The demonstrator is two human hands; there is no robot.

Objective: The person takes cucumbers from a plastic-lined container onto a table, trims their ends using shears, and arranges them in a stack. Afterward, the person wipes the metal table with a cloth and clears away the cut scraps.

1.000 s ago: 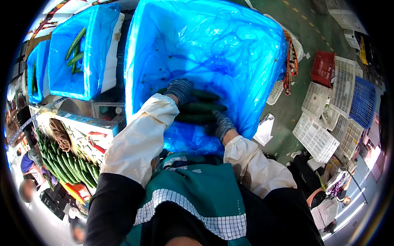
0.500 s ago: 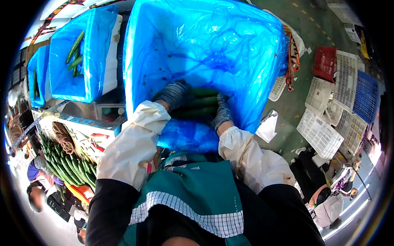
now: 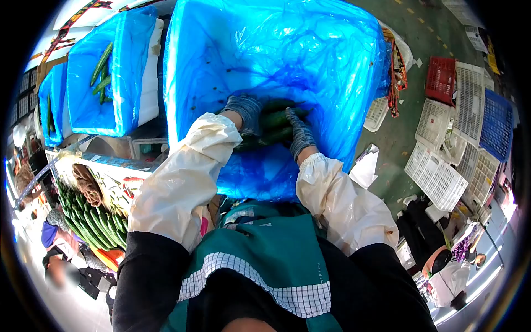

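Note:
Several dark green cucumbers (image 3: 275, 120) lie side by side, low in a large box lined with blue plastic film (image 3: 221, 33). My left hand (image 3: 246, 113), in a grey knitted glove, closes over their left ends. At the right ends my right hand (image 3: 301, 134), gloved alike, presses against them with its thumb side uppermost. The cucumbers are held between both hands. Parts of the fingers are hidden behind the cucumbers and in shadow.
Left of the big box, a smaller blue-lined box (image 3: 124, 83) holds a few cucumbers. Many cucumbers (image 3: 91, 218) lie in rows on a table at lower left, near another person. Plastic crates, white (image 3: 436, 176), red (image 3: 441, 80) and blue (image 3: 496, 124), stand on the floor at right.
Both hands and the cucumbers between them have shifted slightly away from my body, deeper into the box. The cucumbers now lie at more of a slant, their left ends nearer me.

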